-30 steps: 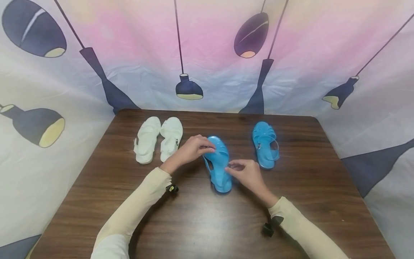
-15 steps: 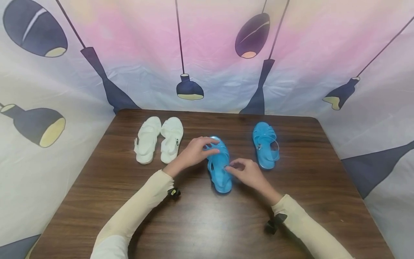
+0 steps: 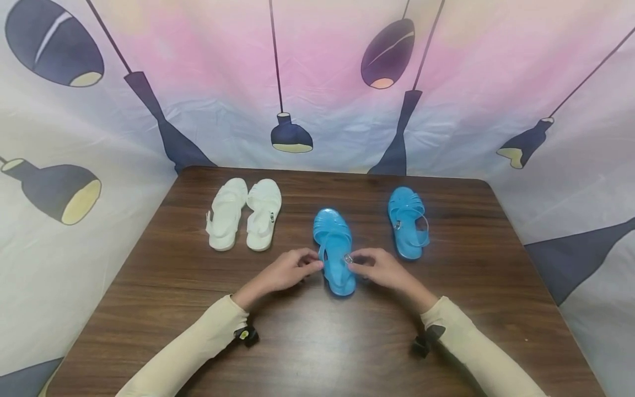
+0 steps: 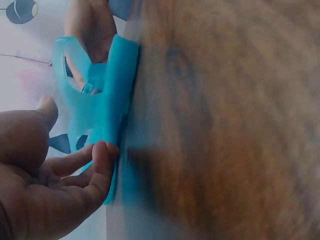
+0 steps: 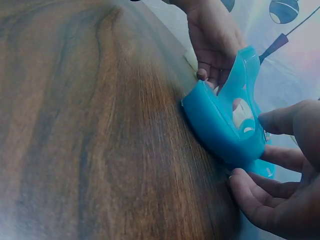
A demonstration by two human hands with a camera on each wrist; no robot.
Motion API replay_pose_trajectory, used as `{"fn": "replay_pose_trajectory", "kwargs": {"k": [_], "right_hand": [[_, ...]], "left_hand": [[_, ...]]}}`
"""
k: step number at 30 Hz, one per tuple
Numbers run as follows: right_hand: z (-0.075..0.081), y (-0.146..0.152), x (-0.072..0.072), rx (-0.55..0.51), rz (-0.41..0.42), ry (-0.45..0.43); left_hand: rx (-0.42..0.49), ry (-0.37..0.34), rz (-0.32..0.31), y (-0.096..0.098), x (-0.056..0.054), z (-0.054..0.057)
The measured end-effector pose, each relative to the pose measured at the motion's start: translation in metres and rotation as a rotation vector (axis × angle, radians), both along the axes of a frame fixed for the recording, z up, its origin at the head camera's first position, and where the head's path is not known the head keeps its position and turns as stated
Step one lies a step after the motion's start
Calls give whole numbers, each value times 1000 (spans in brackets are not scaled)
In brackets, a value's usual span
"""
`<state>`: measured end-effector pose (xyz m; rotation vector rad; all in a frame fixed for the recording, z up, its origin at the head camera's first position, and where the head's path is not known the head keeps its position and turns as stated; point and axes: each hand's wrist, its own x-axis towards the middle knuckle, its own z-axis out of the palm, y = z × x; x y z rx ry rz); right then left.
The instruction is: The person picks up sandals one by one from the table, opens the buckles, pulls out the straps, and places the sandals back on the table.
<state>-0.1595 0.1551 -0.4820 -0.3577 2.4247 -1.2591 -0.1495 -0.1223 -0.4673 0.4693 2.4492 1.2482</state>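
A blue jelly sandal [image 3: 333, 225] lies sole down at the middle of the table, its toe pointing to the back. On its right side my right hand [image 3: 382, 268] pinches the ankle strap by the small metal buckle [image 3: 348, 258]. In the right wrist view the thumb lies on the strap of the sandal [image 5: 215, 120], with a finger behind it. My left hand [image 3: 285, 270] is at the opposite side. The left wrist view has its fingertips touching the sole edge of the sandal [image 4: 117, 85], while the thumb stands apart from it.
Another blue sandal [image 3: 408, 226] lies at the back right, its strap looped out to the side. A pair of white sandals [image 3: 225, 218] sits at the back left. The brown wooden table [image 3: 317, 347] ends against a cloth backdrop [image 3: 327, 60] printed with lamps.
My left hand has come off the front straps of the middle sandal and moved toward me to its left side. The right hand stays at the buckle, which now shows more clearly.
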Motion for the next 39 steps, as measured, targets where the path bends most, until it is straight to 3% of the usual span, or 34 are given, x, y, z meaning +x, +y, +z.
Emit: {"fn": "replay_pose_trajectory", "kwargs": {"k": [4, 10, 14, 21, 31, 39], "right_hand": [[0, 0, 0, 51, 34, 37], [0, 0, 0, 49, 55, 82], [-1, -1, 3, -12, 11, 87], [0, -4, 12, -96, -118, 26], [6, -4, 16, -178, -199, -21], [18, 2, 19, -213, -256, -27]], "left_hand": [[38, -19, -50, 3, 2, -5], [160, -28, -50, 11, 3, -14], [233, -61, -52, 15, 5, -13], [277, -65, -75, 18, 10, -11], [276, -52, -13, 22, 16, -4], [306, -19, 63, 29, 14, 6]]}}
